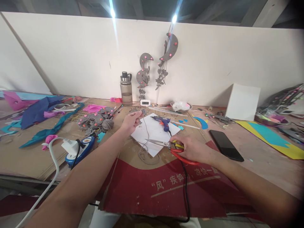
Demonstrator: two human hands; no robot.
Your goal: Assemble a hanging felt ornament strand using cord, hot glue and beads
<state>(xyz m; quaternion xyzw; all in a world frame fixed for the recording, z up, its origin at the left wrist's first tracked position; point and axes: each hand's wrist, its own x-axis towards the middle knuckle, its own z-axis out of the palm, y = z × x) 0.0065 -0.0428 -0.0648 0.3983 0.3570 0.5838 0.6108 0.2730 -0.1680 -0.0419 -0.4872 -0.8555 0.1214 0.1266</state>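
One small gray piece (143, 111) sits pinched in the left hand (132, 122), by the far left edge of the white paper (152, 133); beside its near right edge, the right hand (191, 148) clamps red-handled scissors (177, 154) (blades slightly apart).

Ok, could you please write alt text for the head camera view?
A person's right hand holds red-handled scissors, and the left hand a small grey piece, above a cluttered table. A glue gun lies on white paper; grey moon decorations hang behind.
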